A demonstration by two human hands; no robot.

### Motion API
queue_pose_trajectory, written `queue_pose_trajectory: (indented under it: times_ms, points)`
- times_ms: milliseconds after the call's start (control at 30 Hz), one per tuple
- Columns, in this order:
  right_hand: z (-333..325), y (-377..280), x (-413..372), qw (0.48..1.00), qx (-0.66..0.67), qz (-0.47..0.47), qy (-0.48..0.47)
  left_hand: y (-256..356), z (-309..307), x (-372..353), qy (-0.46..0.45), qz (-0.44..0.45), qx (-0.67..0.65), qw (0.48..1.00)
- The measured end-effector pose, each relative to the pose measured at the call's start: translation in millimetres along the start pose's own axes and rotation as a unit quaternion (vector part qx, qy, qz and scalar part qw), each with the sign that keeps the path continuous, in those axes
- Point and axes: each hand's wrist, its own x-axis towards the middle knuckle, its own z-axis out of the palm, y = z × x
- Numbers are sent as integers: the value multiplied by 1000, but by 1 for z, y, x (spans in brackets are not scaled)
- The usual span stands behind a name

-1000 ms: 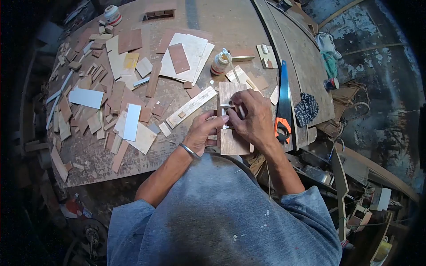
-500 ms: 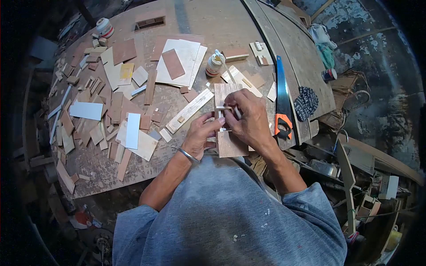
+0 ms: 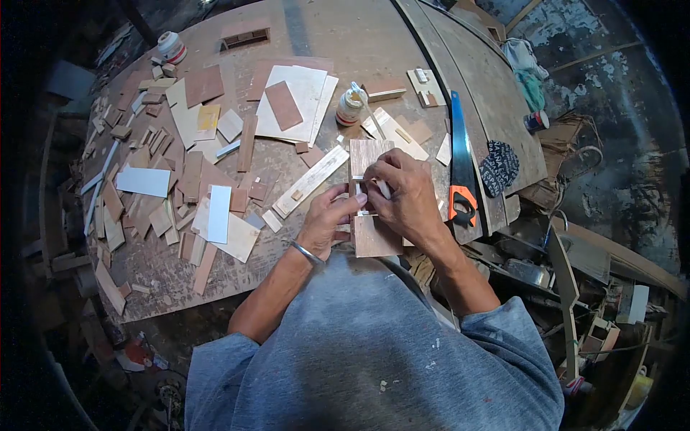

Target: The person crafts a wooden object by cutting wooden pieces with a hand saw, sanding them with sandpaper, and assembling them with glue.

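Note:
A small wooden box-like piece point(image 3: 377, 237) stands close in front of my body, with a recess across its middle. My left hand point(image 3: 330, 218) grips its left side, the thumb resting by the recess. Over the right side of the recess, my right hand point(image 3: 404, 188) has its thumb and fingers pinched together. A small pale piece shows between those fingers, too covered to name. Just beyond the wooden piece are a glue jar point(image 3: 350, 108) with a stick leaning from it and a long pale wood strip point(image 3: 310, 183).
Many wood offcuts point(image 3: 147, 208) lie scattered over the left of the table. A handsaw point(image 3: 461, 165) with an orange handle and a dark patterned cloth point(image 3: 499, 168) lie at the right. White sheets point(image 3: 302, 90) and another jar point(image 3: 172, 47) are farther back.
My right fingers have lowered slightly toward the recess, and the small strip that stood across it earlier is now hidden or down. The whole view has shifted a little.

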Motion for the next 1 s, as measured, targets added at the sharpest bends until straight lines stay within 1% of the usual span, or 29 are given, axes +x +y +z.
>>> queue_pose_trajectory:
  times_ms: [200,300,500,600,700,800,900,933,1000]
  points:
    - [-3,-4,1,1000,2,-2,4,2,2,-1,1,3,7,1000]
    - [-4,-2,1,1000,8,9,-10,3,4,-1,1,3,11,1000]
    - [1,12,0,998,58,1,4,-1,5,2,7,-11,5,1000]
    - [2,15,0,998,63,-8,-3,-4,5,3,15,-15,9,1000]
    - [5,18,-2,997,73,10,-5,-5,3,4,17,-22,23,999]
    - [5,19,-3,997,72,3,-10,-4,5,2,17,-26,15,999]
    - [6,20,-6,979,192,71,2,-6,2,4,15,-35,22,999]
    - [4,23,-6,953,281,110,3,-5,1,4,18,-31,32,999]
    - [-4,33,-5,873,450,188,3,-3,0,3,23,-25,50,998]
